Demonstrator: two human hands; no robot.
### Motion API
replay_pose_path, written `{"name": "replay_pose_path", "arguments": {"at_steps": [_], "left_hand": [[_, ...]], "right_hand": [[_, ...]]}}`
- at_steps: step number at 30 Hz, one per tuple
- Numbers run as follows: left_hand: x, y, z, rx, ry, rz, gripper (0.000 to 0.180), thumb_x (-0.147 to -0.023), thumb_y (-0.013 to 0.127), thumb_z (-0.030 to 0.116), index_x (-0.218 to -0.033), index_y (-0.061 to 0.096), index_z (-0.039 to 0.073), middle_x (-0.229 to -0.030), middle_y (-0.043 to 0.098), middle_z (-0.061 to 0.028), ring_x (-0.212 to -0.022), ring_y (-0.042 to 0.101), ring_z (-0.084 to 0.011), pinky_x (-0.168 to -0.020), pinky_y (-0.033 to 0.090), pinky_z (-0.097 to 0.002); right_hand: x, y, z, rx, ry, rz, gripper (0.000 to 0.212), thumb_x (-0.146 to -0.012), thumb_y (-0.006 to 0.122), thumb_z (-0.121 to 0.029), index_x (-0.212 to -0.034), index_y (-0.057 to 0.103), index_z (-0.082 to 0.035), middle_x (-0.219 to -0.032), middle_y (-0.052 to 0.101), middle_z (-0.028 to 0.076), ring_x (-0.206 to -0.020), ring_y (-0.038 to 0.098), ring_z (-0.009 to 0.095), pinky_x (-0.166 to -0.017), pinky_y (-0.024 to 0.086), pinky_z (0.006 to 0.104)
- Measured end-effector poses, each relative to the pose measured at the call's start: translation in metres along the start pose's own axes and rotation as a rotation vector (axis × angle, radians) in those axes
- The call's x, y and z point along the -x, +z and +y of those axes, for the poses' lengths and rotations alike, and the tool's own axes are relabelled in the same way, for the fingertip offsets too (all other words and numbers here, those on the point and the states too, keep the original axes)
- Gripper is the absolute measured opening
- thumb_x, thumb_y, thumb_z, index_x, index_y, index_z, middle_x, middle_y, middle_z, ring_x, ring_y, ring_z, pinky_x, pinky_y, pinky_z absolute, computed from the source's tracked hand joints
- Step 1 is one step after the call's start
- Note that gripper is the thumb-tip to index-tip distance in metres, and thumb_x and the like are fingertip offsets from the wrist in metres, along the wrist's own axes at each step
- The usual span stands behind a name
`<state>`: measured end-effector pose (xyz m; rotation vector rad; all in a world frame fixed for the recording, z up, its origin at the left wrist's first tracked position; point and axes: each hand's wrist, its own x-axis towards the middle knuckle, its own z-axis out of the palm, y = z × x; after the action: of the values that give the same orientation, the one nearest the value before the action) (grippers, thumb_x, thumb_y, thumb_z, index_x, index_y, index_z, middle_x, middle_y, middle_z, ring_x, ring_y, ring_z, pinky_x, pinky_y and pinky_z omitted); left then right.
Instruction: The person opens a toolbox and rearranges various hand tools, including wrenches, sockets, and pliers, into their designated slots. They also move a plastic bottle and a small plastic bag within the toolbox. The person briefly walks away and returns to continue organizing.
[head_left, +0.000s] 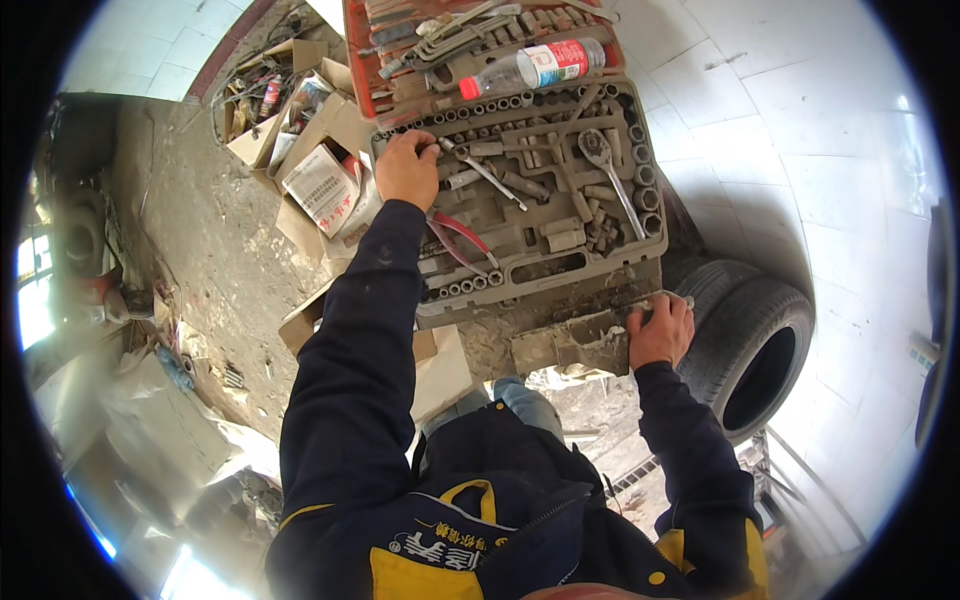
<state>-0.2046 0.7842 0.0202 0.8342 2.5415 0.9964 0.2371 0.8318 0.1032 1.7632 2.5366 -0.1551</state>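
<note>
A grey-brown socket set case [540,268] lies unfolded on a dirty bench. My left hand [408,168] is at its left edge, fingertips bent together over the small sockets; what they pinch, if anything, is hidden. Just right of those fingertips lies a slim chrome ratchet [487,175]. Red-handled pliers [462,236] rest below the hand, partly over the case's rim. A larger ratchet wrench [612,182] lies in the right part of the case. My right hand [662,330] is closed at the bench's front right corner, around a small greyish piece I cannot make out.
A plastic bottle with a red cap [535,67] lies across the red upper half [360,60] of the case. Cardboard boxes [335,120] with parts crowd the left side. Two stacked tyres [755,350] stand at the right, near a white tiled wall [840,160].
</note>
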Motion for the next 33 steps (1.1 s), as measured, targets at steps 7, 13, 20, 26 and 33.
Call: {"name": "replay_pose_path", "arguments": {"at_steps": [7,13,20,26,33], "left_hand": [[0.014,-0.028,0.001,0.926,-0.259,-0.125,0.018,-0.108,0.062,0.017,-0.116,0.066,0.002,-0.097,0.075,-0.0096,-0.054,0.049,-0.0081,-0.049,0.038,-0.0252],[0.044,-0.050,0.021,1.407,-0.328,-0.252,0.028,-0.112,0.060,0.021,-0.128,0.066,-0.001,-0.106,0.072,-0.0093,-0.055,0.042,-0.0039,-0.049,0.034,-0.0209],[0.069,-0.051,0.038,1.515,-0.314,-0.299,0.026,-0.112,0.060,0.020,-0.126,0.069,0.000,-0.108,0.070,-0.0091,-0.061,0.042,-0.0048,-0.057,0.038,-0.0206],[0.073,-0.054,0.045,1.556,-0.272,-0.330,0.024,-0.112,0.060,0.018,-0.125,0.070,0.001,-0.109,0.071,-0.0076,-0.063,0.045,-0.0057,-0.060,0.040,-0.0234],[0.074,-0.055,0.046,1.541,-0.237,-0.309,0.020,-0.111,0.062,0.016,-0.122,0.071,0.002,-0.106,0.071,-0.0062,-0.064,0.046,-0.0057,-0.059,0.040,-0.0227]], "right_hand": [[0.001,0.002,0.002,0.005,-0.011,0.015,0.029,-0.084,0.075,-0.025,-0.108,0.071,-0.010,-0.121,0.064,0.013,-0.118,0.058,0.038,-0.106,0.043,0.0505],[0.000,0.002,0.000,0.003,-0.002,0.005,0.029,-0.084,0.075,-0.025,-0.108,0.070,-0.010,-0.120,0.064,0.013,-0.118,0.058,0.038,-0.105,0.044,0.0505],[0.000,0.003,0.001,0.015,-0.010,0.006,0.028,-0.083,0.075,-0.025,-0.107,0.070,-0.010,-0.120,0.064,0.012,-0.118,0.058,0.037,-0.104,0.044,0.0505],[0.001,0.003,0.003,0.018,-0.020,0.005,0.027,-0.083,0.075,-0.024,-0.107,0.070,-0.010,-0.121,0.064,0.011,-0.118,0.058,0.037,-0.105,0.044,0.0498],[0.001,0.002,0.002,0.015,-0.021,0.018,0.027,-0.083,0.074,-0.024,-0.107,0.070,-0.010,-0.122,0.064,0.011,-0.119,0.058,0.036,-0.105,0.044,0.0495]]}}
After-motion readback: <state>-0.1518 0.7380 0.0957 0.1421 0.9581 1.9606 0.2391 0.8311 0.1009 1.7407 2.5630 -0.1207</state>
